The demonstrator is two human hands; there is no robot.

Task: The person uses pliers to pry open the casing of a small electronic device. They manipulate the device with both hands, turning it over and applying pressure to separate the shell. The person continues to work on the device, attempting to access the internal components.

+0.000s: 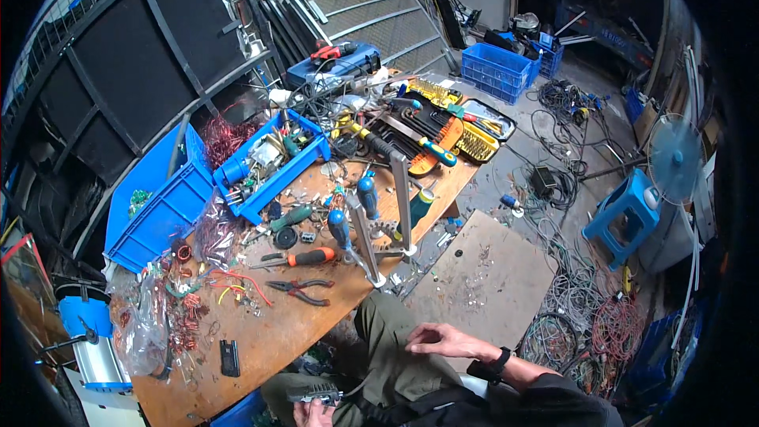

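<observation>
My left hand [315, 414] is low over my lap, its fingers closed on a small grey metal part [311, 391]. A grey lead seems to run from its right end; its exact kind is unclear. Over my thigh hangs my right hand [443, 341], fingers loosely curved and apart, nothing visible in them. On the wooden bench [261, 340], nearest to the hands, lie red-handled pliers [299, 291] and a small black plastic piece [229, 358]. Beyond the pliers is an orange-and-black screwdriver [312, 257]. Two blue-handled screwdrivers [338, 229] stand upright by a metal frame [402, 198].
Left on the bench are a deep blue bin [166, 205], a blue parts tray [273, 198] and copper wire scraps [190, 320]. Tool cases [478, 142] sit at its far end. The floor at right holds tangled cables [553, 285], a blue stool [624, 217] and a fan [674, 154].
</observation>
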